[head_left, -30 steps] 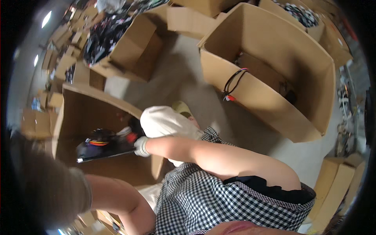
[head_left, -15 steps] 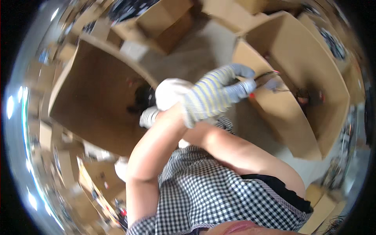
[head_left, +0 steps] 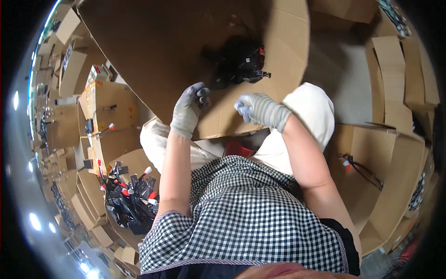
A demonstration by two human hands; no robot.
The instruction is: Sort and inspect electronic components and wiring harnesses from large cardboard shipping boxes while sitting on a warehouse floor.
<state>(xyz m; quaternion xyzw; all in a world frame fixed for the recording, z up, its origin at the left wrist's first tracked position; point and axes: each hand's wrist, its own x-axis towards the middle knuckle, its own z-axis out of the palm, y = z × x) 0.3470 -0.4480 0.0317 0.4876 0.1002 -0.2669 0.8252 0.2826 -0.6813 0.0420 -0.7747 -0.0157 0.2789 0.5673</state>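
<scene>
Over the near edge of a large cardboard box, my left hand is raised in a grey striped knit glove. Its fingers are loosely bent and apart, with nothing seen between them. To its right is my right hand, gloved alike, its fingers curled inward and closed. Whatever those fingers may hold is hidden. Deeper in the box, beyond both hands, lies a dark heap of black parts with wires; shadow hides much of it.
A box at the right holds a black cable with a white and red connector. At the lower left is a pile of black parts with red and white connectors. More cardboard boxes stand around me.
My left hand has come back from the box on the right, where a dark wired piece was by its fingers. The view has turned, so the large box is now in front.
</scene>
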